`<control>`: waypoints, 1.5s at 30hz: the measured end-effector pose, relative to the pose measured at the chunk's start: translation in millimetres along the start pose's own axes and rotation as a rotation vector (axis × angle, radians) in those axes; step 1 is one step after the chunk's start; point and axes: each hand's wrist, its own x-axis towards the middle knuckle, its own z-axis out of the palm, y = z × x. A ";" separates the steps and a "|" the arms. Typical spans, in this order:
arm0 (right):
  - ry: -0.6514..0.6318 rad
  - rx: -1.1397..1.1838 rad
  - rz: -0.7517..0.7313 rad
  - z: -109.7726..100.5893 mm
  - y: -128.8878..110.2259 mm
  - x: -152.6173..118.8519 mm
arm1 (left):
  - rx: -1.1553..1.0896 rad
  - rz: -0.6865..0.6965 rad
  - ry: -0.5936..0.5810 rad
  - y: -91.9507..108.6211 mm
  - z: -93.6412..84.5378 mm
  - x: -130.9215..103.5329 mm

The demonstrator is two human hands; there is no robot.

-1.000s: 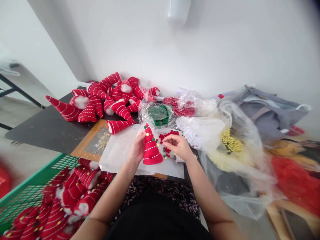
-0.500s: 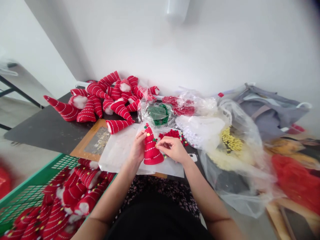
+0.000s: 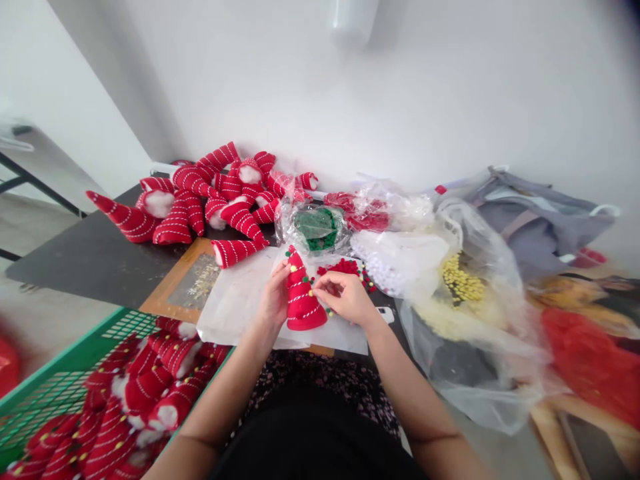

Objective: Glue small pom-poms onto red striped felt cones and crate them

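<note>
My left hand (image 3: 275,293) is closed on the left side of a red stuffed fabric cone (image 3: 304,308) with white stitched stripes, its tip pointing away from me. Small green and yellow pom-poms dot the cone's upper part and right side. At that right side my right hand (image 3: 345,297) pinches a small yellow pom-pom (image 3: 311,292) between thumb and forefinger, against or very close to the fabric. Beneath lies a white sheet (image 3: 235,293). Loose red pom-poms (image 3: 343,268) are heaped just beyond my right hand.
Red striped cones (image 3: 190,200) with white stuffing pile up at the back left. A green plastic basket (image 3: 65,370) at lower left holds more, decorated with pom-poms. Clear bags of green pom-poms (image 3: 317,227), white pom-poms (image 3: 380,263) and yellow pom-poms (image 3: 463,280) stand behind and right.
The cone and my left hand have shifted very slightly left. My right hand keeps its pinch at the cone's right side.
</note>
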 end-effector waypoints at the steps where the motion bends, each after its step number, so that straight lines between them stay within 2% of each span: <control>1: 0.006 -0.017 -0.016 2.3 -0.7 0.3 | 0.010 0.002 0.001 -0.2 -0.4 -0.2; 5: 0.001 -0.085 -0.074 6.5 0.0 2.0 | 0.022 -0.018 -0.009 -1.0 -2.8 -1.4; 8: 0.054 -0.151 -0.108 -1.8 7.1 -1.4 | 0.027 -0.014 0.020 -0.2 -4.9 -1.8; 12: 0.164 -0.507 -0.172 -20.5 25.6 -20.6 | 0.031 0.028 0.044 5.4 -10.5 0.1; 15: 0.081 -0.822 -0.182 -24.2 38.3 -40.0 | 0.026 0.072 0.071 14.6 -17.9 4.7; 19: 0.018 -0.974 -0.211 -13.8 46.0 -48.8 | -0.010 0.174 0.159 35.7 -31.4 13.3; 22: 0.031 -0.974 -0.192 -2.2 47.5 -34.5 | -0.033 0.258 0.229 53.9 -42.1 17.4; 25: -0.008 -0.937 -0.148 13.1 48.7 -7.9 | -0.018 0.294 0.251 65.1 -49.2 16.4; 28: -0.097 -0.888 -0.104 30.9 51.8 19.4 | -0.001 0.266 0.217 65.6 -50.4 11.8; 31: -0.148 -0.860 -0.081 42.0 55.5 35.1 | 0.011 0.215 0.166 60.9 -46.6 7.2; 35: -0.116 -0.832 -0.070 34.3 48.7 29.9 | 0.026 0.205 0.128 54.2 -36.6 3.9; 37: -0.041 -0.729 -0.091 25.1 35.8 19.9 | 0.054 0.194 0.121 48.8 -29.9 3.3; 39: 0.059 -0.548 -0.168 18.8 18.5 9.4 | 0.104 0.182 0.119 40.4 -22.4 3.1; 41: 0.101 -0.422 -0.282 18.9 1.6 1.4 | 0.171 0.189 0.125 29.7 -14.7 3.1; 45: 0.027 -0.515 -0.447 36.0 -12.7 -3.8 | 0.321 0.267 0.121 10.1 -2.7 2.2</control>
